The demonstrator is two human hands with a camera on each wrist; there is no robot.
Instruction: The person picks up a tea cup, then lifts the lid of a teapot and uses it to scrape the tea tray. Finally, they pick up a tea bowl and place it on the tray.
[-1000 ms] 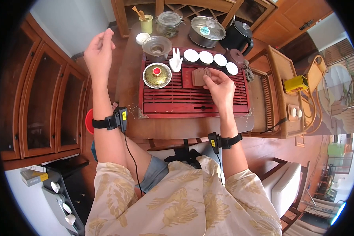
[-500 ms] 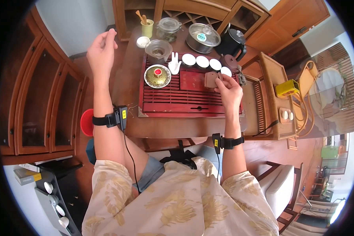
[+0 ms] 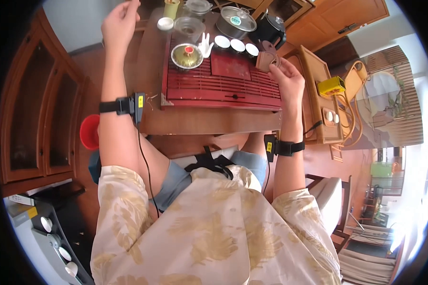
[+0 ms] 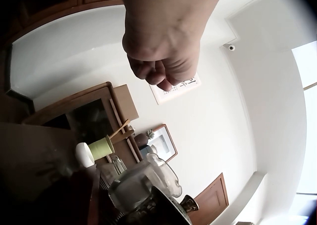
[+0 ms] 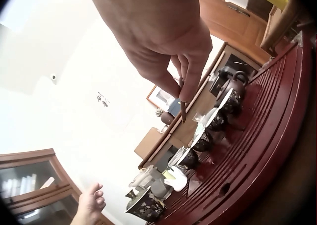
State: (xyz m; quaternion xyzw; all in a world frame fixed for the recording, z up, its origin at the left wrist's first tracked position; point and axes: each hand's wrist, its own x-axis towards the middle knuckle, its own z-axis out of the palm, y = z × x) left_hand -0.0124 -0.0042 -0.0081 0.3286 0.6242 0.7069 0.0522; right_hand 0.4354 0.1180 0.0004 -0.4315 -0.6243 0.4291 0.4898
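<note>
Up at the right side of the red tea tray (image 3: 214,99), my right hand (image 3: 290,81) pinches a flat, brown, squarish piece (image 3: 264,61) between thumb and fingers. The right wrist view shows this piece (image 5: 183,111) edge-on and thin. Several white-lined cups (image 3: 237,45) stand in a row along the tray's far side, close to it. My left hand (image 3: 120,27) is raised left of the table, its fingers loosely bent and holding nothing. A lidded bowl (image 3: 187,58) with a gold lid and red knob sits on the tray's left, beside a white hand-shaped figure (image 3: 205,46).
Behind the tray stand a glass pitcher (image 3: 189,30), a steel pot (image 3: 236,22) with a glass lid, and a black kettle (image 3: 271,31). A dark teapot (image 5: 232,86) is by the cups. A wooden side stand (image 3: 314,85) adjoins on the right; a red bucket (image 3: 89,132) is at lower left.
My right hand has carried the brown piece rightward from over the tray's middle toward its far right corner. The left hand stays raised. The head view has tilted, shifting the table upward.
</note>
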